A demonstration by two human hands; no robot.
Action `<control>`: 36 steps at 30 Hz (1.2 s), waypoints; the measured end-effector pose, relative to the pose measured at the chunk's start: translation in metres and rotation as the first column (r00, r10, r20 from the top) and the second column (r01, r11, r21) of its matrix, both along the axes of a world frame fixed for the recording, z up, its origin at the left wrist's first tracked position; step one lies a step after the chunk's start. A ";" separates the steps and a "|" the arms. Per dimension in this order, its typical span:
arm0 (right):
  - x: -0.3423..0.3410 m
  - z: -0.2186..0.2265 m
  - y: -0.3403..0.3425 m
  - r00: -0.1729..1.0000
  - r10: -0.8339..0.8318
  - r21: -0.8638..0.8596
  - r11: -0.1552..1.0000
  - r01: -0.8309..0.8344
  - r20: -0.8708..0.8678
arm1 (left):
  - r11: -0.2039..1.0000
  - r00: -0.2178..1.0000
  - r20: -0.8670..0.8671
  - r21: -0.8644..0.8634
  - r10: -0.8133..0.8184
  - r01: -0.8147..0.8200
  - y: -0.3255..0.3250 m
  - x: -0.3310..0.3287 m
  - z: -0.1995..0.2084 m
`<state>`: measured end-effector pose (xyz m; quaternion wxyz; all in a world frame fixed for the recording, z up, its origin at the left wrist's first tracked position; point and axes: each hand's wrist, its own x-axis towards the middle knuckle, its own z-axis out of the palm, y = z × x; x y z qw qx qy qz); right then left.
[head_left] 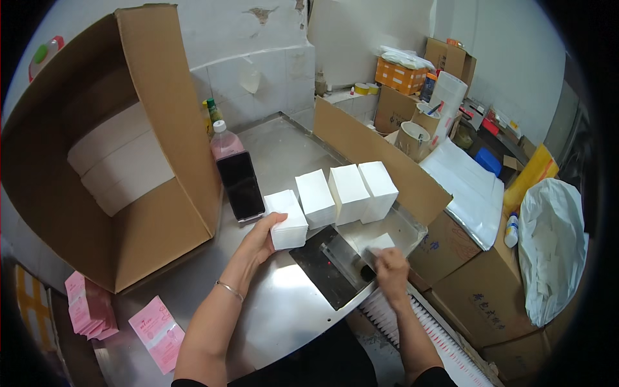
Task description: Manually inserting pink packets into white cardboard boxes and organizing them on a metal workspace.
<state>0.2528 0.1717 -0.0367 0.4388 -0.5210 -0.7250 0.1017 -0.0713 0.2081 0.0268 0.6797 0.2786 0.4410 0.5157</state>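
From where I stand, the person looks to be in the middle of sorting white paper into neat piles on the shiny metal table [271, 297]. The left hand [263, 238] is wrapped around the side of a white stack [288, 222], with the thumb near the top edge. That stack is just beside a black plate [317, 271], in front of a phone [240, 186]. The right hand [391, 266] is at the other side of the plate, fingers curled and a bit blurry. A little white piece [382, 242] is right by it, but I can't tell if the fingers are gripping it. I think the next move calls for the left hand to hold its stack snug and straight, so no sheets slip out, and for the right hand to be gentle. Now I count: one stack in the left hand and three more white stacks [349, 186] behind it in a row, so four. There is one little white piece, one black plate, one phone and one bottle [225, 143] of pink stuff. On the left are one pink pile [90, 306] and one flat pink pack [157, 332]. The big brown box [149, 109] has white stacks inside too, but I can't count them all.
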 end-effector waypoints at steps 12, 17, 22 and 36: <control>0.013 0.018 0.125 0.785 -0.109 -0.185 0.983 -0.007 -0.610 | 0.995 0.983 -0.164 -0.075 -0.079 0.067 0.023 0.006 0.001; 0.009 0.015 0.050 0.834 -0.244 -0.181 0.968 0.176 -0.496 | 0.990 0.957 -0.256 -0.067 -0.139 0.126 0.032 0.001 0.008; 0.031 0.009 0.022 0.684 -0.304 -0.274 0.949 0.156 -0.663 | 0.976 0.934 -0.287 -0.020 -0.214 0.217 0.060 0.004 0.002; 0.003 0.001 -0.013 0.718 -0.302 -0.219 0.953 0.210 -0.627 | 0.943 0.750 -0.654 0.302 0.097 0.141 0.155 0.065 -0.025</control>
